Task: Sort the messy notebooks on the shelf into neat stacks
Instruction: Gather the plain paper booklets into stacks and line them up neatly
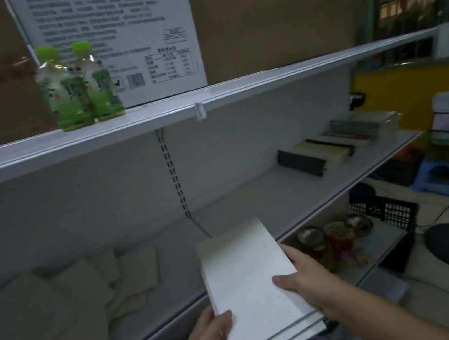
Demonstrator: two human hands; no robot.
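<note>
A small stack of white notebooks (252, 288), gripped at its edges by the left hand (210, 338) and right hand (303, 277); edges are best squared before it is set on the shelf (250, 195) beside the loose notebooks (71, 303)

White, green and brown on the shelf

The held notebooks (252, 285) are plain white with a thin dark line between them. The shelf (250, 195) is pale grey. Above it stand two bottles (78, 86) with bright green caps and labels, by a brown box (267, 15). Right of the shelf, a blue stool (441, 176).
</note>
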